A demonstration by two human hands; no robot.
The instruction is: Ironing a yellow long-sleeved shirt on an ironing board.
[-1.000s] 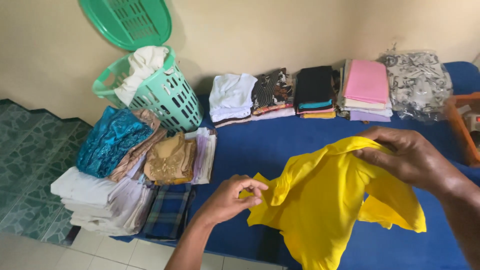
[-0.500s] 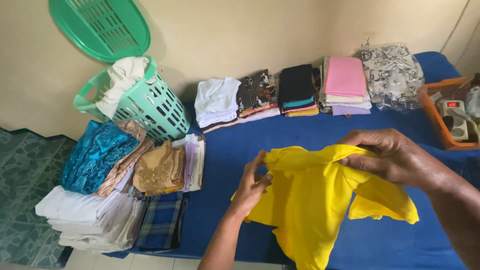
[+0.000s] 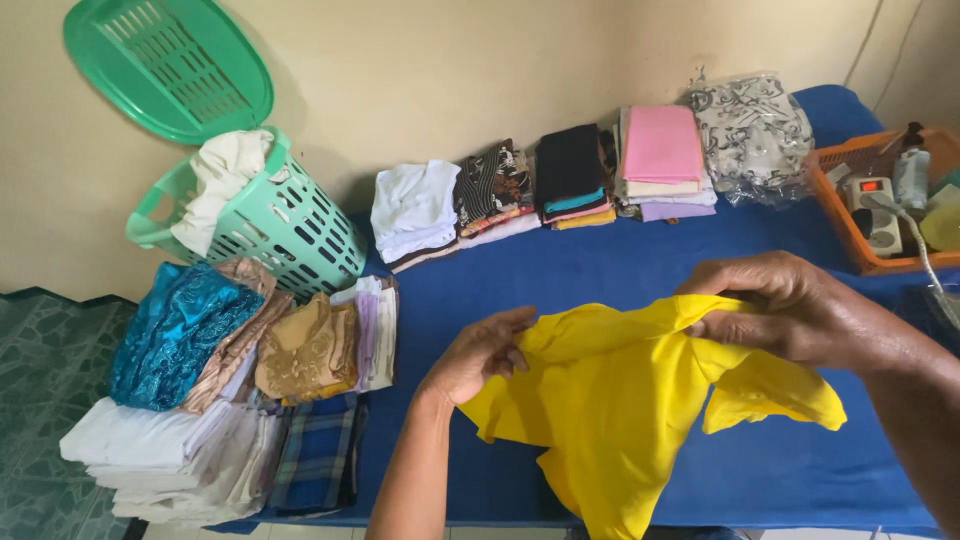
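We are pinching the yellow shirt (image 3: 620,400) with our left hand (image 3: 480,350) at 9 o'clock, our right hand (image 3: 790,305) apparently gripping its collar at 2 o'clock.

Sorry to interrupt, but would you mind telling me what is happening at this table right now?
A person holds a yellow shirt over a blue table, the left hand pinching one edge and the right hand gripping the other. Folded clothes are stacked in piles along the wall, and a green laundry basket leans at the left.
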